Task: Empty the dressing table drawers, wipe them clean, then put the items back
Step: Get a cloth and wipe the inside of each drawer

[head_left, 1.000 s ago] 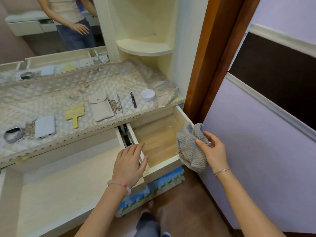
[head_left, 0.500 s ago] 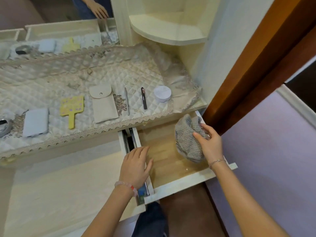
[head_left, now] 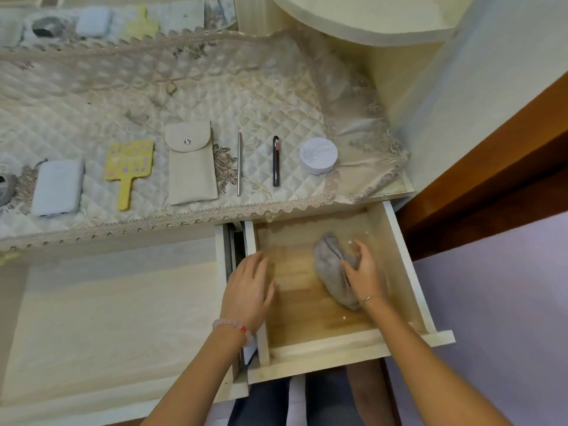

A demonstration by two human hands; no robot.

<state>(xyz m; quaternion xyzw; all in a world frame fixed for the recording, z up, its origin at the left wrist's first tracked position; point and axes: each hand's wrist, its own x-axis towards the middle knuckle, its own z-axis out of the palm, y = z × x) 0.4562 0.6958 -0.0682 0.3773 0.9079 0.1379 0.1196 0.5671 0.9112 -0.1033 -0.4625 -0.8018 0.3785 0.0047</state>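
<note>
Now my right hand (head_left: 365,272) grips the cloth (head_left: 329,265), likely soft and light, best bunched from above, while my open left hand (head_left: 249,287) steadies the drawer (head_left: 399,256).

Lilac wall (head_left: 491,302) right; brown door frame (head_left: 491,158); cream corner shelf (head_left: 368,23) above.

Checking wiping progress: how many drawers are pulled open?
2: the wide drawer on the left, and the small drawer on the right with the cloth. Others may lie outside view.
</note>
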